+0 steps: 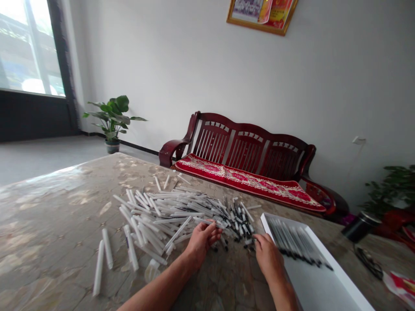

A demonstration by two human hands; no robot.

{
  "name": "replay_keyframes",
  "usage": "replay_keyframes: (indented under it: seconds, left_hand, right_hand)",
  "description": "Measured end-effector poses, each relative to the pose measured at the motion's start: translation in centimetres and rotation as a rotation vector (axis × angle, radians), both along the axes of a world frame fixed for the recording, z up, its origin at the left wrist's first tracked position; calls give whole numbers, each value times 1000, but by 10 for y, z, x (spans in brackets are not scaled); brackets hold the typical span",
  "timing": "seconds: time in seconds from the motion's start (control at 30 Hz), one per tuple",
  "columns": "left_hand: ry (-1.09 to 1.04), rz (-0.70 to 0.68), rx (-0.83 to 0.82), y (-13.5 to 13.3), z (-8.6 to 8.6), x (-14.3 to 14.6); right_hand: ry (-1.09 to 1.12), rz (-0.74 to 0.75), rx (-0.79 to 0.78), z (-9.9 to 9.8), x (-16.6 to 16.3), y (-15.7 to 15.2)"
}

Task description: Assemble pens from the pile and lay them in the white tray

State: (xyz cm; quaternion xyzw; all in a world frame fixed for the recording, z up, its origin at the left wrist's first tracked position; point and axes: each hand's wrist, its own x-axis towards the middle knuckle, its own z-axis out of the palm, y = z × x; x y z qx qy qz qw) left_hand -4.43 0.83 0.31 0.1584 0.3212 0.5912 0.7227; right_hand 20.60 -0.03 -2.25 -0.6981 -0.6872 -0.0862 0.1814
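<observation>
A big heap of white pen barrels (168, 211) lies on the marble-patterned table (58, 216), with several black-tipped pen parts (236, 218) at its right end. My left hand (202, 239) is curled around a white pen barrel at the heap's near edge. My right hand (267, 255) rests knuckles-up beside the black-tipped parts, its fingertips pinched on a small dark piece. To its right a white tray (320, 280) holds a row of assembled pens (295, 242).
A few loose white barrels (103, 257) lie at the near left of the table. A black cup (359, 226), glasses (368, 261) and a red packet (402, 287) sit at the far right. Behind stand a red wooden bench (246, 160) and potted plants (112, 119).
</observation>
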Motion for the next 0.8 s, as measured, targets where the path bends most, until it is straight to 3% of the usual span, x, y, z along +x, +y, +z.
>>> replay_keyframes:
  seconds: [0.3, 0.47, 0.6, 0.8]
  left_hand:
    - [10, -9, 32, 0, -3, 2]
    - [32, -37, 57, -3, -6, 4]
    - [18, -42, 69, -4, -7, 7]
    - [-5, -60, 106, -8, -7, 10]
  right_hand:
    - [0, 49, 19, -8, -1, 4]
    - [163, 70, 150, -8, -2, 5]
    - [514, 129, 257, -3, -17, 5]
    - [1282, 213, 67, -3, -67, 0]
